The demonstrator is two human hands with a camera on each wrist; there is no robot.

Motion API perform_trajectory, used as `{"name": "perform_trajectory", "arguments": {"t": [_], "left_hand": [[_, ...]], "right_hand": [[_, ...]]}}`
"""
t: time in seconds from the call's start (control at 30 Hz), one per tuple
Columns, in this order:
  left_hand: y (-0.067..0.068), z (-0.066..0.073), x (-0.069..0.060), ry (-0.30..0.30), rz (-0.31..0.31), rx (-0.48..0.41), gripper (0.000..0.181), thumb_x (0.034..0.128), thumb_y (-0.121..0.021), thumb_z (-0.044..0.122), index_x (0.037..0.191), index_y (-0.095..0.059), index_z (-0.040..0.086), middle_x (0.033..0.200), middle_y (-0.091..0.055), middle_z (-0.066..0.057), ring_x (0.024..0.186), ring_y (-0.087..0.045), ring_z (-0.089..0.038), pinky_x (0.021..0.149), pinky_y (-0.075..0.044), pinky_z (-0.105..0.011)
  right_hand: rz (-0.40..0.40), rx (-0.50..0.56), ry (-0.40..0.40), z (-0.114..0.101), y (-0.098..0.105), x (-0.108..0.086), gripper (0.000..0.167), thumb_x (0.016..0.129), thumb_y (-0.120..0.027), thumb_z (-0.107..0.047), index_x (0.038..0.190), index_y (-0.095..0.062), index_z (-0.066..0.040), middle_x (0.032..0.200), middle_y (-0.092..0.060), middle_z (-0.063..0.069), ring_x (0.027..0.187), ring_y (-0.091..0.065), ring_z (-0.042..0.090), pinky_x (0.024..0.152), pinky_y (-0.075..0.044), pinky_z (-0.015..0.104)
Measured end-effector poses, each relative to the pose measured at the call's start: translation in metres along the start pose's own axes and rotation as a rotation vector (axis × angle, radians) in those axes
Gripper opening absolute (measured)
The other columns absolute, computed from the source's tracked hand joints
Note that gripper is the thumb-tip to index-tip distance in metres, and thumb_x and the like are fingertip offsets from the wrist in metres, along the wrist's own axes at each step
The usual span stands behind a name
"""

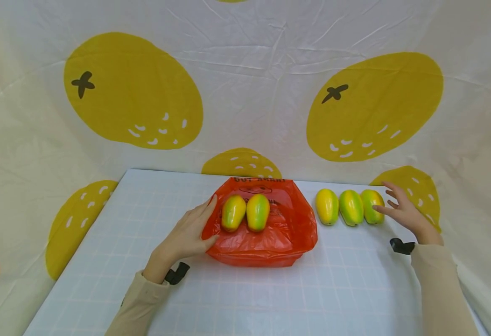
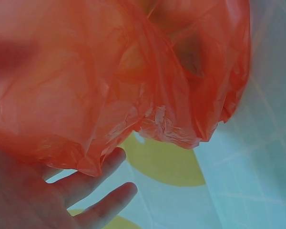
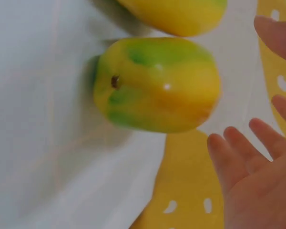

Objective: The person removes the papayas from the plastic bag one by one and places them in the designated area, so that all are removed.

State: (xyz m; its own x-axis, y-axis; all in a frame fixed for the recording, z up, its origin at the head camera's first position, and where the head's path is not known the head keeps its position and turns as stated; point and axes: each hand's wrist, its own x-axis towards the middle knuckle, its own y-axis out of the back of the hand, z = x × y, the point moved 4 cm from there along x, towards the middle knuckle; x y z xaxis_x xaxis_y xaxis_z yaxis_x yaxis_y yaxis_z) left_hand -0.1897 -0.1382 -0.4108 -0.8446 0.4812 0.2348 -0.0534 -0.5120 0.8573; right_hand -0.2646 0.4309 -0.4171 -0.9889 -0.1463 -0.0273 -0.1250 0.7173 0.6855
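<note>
right grip [image 1: 409,215] hovers off rightmost fruit [image 3: 157,88] near table edge [image 1: 306,182].

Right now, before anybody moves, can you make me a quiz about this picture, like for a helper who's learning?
1. How many yellow-green fruits are in the row to the right of the red plastic bag?
2. True or false: the right hand is gripping a fruit.
3. Where is the left hand? A: above that row. B: at the bag's left side. C: out of sight.

Key:
1. Three.
2. False; its fingers are spread, with a gap to the fruit in the right wrist view.
3. B.
</note>
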Motion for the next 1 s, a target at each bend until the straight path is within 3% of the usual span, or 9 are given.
{"name": "perform_trajectory", "arguments": {"t": [0.3,0.57,0.73,0.9,1.0], "left_hand": [[-0.002,-0.001,0.001,-0.016,0.012,0.004,0.090,0.0843,-0.068,0.027,0.155,-0.023,-0.004,0.159,-0.027,-0.020,0.141,-0.035,-0.038,0.110,-0.033,-0.059],[-0.001,0.000,0.001,-0.024,0.021,0.003,0.090,0.0847,-0.069,0.028,0.154,-0.022,-0.006,0.158,-0.028,-0.023,0.141,-0.036,-0.039,0.109,-0.034,-0.059],[-0.002,0.000,0.001,-0.022,0.017,0.001,0.090,0.0854,-0.069,0.027,0.155,-0.021,-0.005,0.159,-0.027,-0.022,0.141,-0.035,-0.039,0.109,-0.033,-0.059],[-0.002,-0.001,0.001,-0.025,0.018,0.002,0.090,0.0858,-0.068,0.029,0.155,-0.021,-0.005,0.159,-0.027,-0.022,0.141,-0.035,-0.039,0.109,-0.033,-0.059],[-0.002,-0.001,0.001,-0.031,0.027,0.006,0.090,0.0860,-0.067,0.029,0.155,-0.021,-0.005,0.158,-0.027,-0.023,0.140,-0.036,-0.039,0.109,-0.034,-0.059]], "right_hand": [[0.099,-0.025,0.034,-0.024,-0.001,-0.007,0.085,0.097,-0.063,-0.024,0.158,-0.008,-0.006,0.158,-0.009,0.031,0.139,-0.016,0.058,0.105,-0.019,0.071],[0.231,-0.088,0.061,-0.050,-0.006,-0.014,0.073,0.098,-0.061,-0.025,0.157,-0.022,-0.008,0.156,-0.023,0.026,0.137,-0.027,0.051,0.110,-0.024,0.060],[0.295,-0.075,0.070,-0.073,-0.009,-0.018,0.067,0.099,-0.061,-0.026,0.154,-0.029,-0.006,0.153,-0.032,0.023,0.135,-0.034,0.047,0.115,-0.027,0.041],[0.338,-0.044,0.069,-0.094,-0.011,-0.021,0.064,0.099,-0.060,-0.030,0.152,-0.034,-0.005,0.150,-0.039,0.020,0.132,-0.040,0.043,0.108,-0.033,0.017],[0.352,-0.043,0.058,-0.105,-0.012,-0.021,0.062,0.098,-0.061,-0.031,0.150,-0.038,-0.006,0.149,-0.041,0.018,0.130,-0.043,0.042,0.104,-0.037,0.017]]}}
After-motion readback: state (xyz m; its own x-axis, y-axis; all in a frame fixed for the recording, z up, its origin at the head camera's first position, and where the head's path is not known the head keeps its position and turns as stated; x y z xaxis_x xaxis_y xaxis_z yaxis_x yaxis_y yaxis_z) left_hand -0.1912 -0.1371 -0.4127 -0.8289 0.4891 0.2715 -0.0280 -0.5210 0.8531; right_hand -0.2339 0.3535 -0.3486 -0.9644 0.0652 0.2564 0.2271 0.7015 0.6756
